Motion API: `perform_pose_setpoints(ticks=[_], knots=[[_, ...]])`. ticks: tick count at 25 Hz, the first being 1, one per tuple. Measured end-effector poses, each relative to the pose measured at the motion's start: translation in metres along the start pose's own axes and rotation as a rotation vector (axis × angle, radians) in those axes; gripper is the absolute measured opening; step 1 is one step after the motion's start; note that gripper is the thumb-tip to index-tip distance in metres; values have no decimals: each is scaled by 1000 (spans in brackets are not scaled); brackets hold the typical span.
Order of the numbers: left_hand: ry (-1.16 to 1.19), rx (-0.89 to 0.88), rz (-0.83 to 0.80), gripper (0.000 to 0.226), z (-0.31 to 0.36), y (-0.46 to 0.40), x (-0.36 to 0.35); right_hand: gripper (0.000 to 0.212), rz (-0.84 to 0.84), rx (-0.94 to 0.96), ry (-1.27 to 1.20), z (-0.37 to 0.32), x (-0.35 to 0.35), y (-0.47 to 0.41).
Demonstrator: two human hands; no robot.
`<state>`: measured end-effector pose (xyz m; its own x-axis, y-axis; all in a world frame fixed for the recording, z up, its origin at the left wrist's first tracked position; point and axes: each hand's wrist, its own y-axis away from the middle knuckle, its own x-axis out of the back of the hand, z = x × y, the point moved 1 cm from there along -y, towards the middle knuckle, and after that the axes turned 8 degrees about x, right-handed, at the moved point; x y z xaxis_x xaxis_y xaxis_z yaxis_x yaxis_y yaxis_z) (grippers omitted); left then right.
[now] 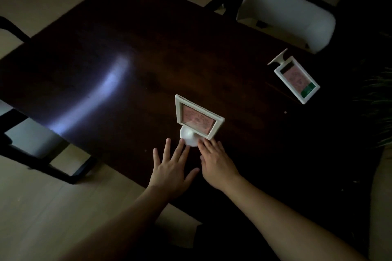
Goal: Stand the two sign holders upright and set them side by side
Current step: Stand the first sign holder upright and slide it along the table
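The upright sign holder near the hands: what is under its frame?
Under the frame of the upright sign holder a round white base rests on the dark table. Its short stem is hidden behind the frame.

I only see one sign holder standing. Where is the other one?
In the head view, the second sign holder lies flat at the far right edge of the table, near the white chair, apart from both hands.
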<state>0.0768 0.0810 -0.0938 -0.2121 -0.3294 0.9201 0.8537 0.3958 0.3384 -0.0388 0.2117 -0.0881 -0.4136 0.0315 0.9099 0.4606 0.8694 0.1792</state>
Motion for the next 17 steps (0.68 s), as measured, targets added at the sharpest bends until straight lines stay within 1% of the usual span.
perform_pose_setpoints(ticks=[6,11,17], knots=[[-7,-59,-3,82,-79,-2,21,59,16,-74,23,-69,-17,-37],[-47,-107,-2,78,-148,-8,41,59,10,-98,-10,-126,-25,-73],[-83,-136,-28,75,-205,-21,66,62,-9,-114,-19,-169,-27,-113]])
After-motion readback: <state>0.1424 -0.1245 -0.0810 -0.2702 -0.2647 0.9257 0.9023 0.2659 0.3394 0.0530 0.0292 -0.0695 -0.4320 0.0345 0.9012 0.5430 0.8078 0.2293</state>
